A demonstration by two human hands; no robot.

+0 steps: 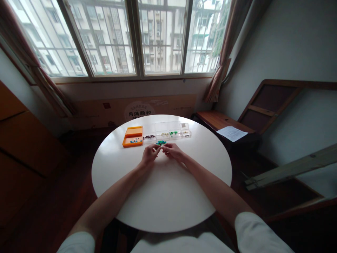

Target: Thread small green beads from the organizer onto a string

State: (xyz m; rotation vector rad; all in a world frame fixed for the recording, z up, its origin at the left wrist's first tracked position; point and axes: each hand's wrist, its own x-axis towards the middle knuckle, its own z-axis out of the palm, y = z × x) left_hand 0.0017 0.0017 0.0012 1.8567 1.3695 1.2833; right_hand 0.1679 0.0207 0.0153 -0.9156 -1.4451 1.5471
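My left hand (151, 153) and my right hand (172, 151) meet over the white round table (168, 196), fingertips pinched close together. Whatever lies between the fingers is too small to make out. Just beyond the fingertips is a small cluster of blue and green pieces (161, 142); whether it rests on the table or touches my fingers I cannot tell. Behind my left hand stands an open orange box (133, 136) with a few small blue pieces in it. Clear plastic boxes (163, 133) beside it hold dark, pale and green bits.
A small lidded clear box (185, 130) ends the row on the right. Beyond the table, a low wooden bench (223, 120) carries a sheet of paper (231, 133). A printed cardboard panel (110, 109) leans under the window. A wooden plank (292, 167) slants at the right.
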